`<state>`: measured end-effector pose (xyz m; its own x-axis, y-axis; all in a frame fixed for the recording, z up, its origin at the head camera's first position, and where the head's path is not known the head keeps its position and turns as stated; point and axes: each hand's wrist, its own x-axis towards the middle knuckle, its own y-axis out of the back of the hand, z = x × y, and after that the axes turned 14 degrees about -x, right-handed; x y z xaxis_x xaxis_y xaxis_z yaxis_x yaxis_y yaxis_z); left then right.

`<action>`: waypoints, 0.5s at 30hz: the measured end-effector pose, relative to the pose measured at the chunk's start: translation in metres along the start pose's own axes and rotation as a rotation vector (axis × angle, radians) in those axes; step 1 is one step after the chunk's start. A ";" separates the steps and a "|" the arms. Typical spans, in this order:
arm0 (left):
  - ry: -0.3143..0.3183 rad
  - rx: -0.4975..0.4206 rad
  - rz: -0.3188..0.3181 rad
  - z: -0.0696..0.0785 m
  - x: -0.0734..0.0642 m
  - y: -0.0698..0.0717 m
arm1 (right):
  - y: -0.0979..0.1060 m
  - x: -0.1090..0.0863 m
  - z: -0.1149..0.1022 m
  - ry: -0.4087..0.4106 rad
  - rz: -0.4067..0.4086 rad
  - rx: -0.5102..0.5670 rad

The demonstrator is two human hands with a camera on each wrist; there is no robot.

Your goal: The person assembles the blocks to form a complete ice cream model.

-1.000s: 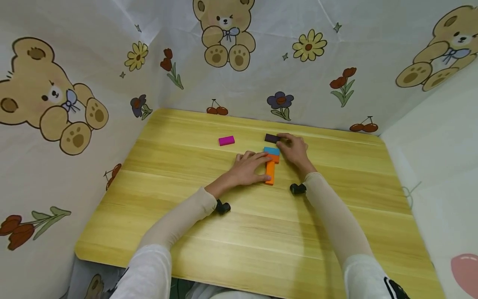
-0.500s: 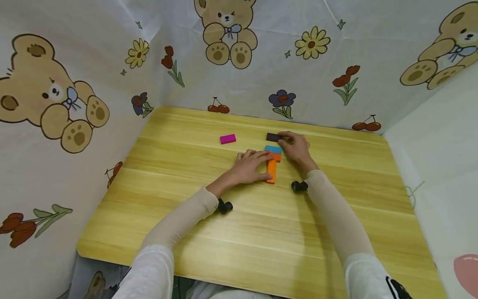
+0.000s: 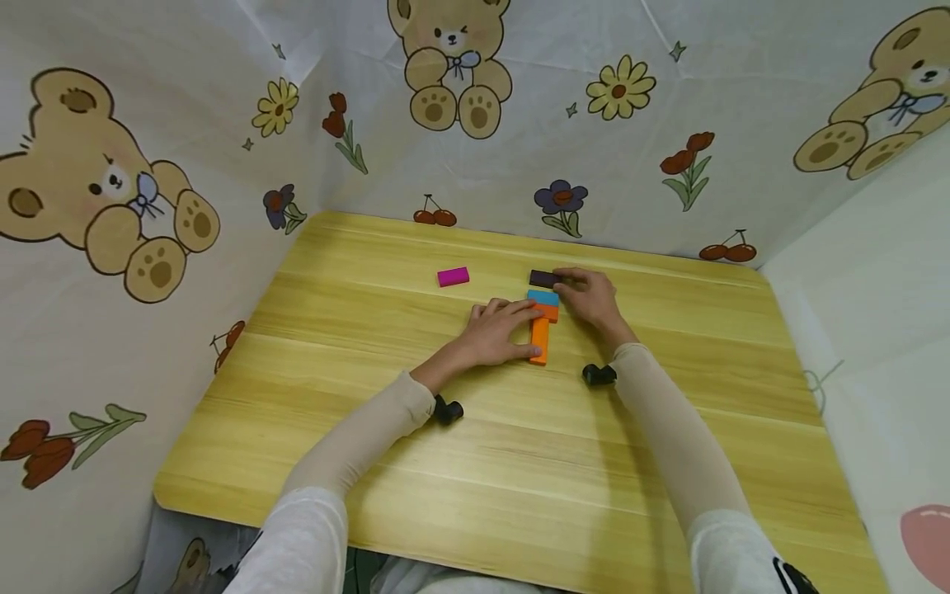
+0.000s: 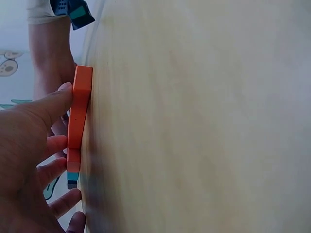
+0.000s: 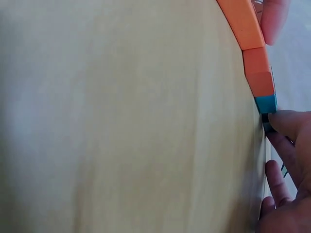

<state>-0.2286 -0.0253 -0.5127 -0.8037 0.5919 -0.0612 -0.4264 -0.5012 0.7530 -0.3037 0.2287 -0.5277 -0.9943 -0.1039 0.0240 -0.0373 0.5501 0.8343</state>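
My left hand (image 3: pixel 490 337) lies over a row of blocks with its fingers spread. Its thumb touches an orange block (image 3: pixel 540 338) set lengthwise, and a finger rests on the red-orange block (image 3: pixel 547 314) lying crosswise beyond it. A blue block (image 3: pixel 543 297) sits against the far side of that one. Between thumb and finger, my right hand (image 3: pixel 594 299) pinches the right end of a black block (image 3: pixel 542 279), just beyond the blue block (image 5: pixel 266 104). In the right wrist view, that hand hides much of the black block.
A magenta block (image 3: pixel 453 277) lies apart, to the left of the black one. All the blocks rest on a yellow wood-grain table (image 3: pixel 475 470). A bear-patterned cloth (image 3: pixel 475 177) rises behind the table's far edge. Each wrist carries a small black camera (image 3: pixel 598 375).
My right hand has drawn the black block slightly toward me, narrowing the gap to the blue block. The left hand keeps its place on the orange blocks.
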 end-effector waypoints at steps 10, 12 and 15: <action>0.002 0.006 -0.001 -0.002 -0.001 -0.001 | 0.004 -0.006 0.003 -0.012 -0.060 0.037; -0.001 0.009 0.001 -0.003 -0.001 -0.002 | 0.004 -0.006 0.002 -0.008 -0.061 0.039; -0.002 0.011 0.004 -0.004 -0.001 -0.003 | 0.004 -0.007 0.003 -0.004 -0.058 0.048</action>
<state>-0.2285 -0.0267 -0.5171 -0.8048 0.5909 -0.0567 -0.4184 -0.4970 0.7602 -0.2975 0.2337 -0.5264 -0.9908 -0.1329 -0.0259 -0.0992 0.5826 0.8067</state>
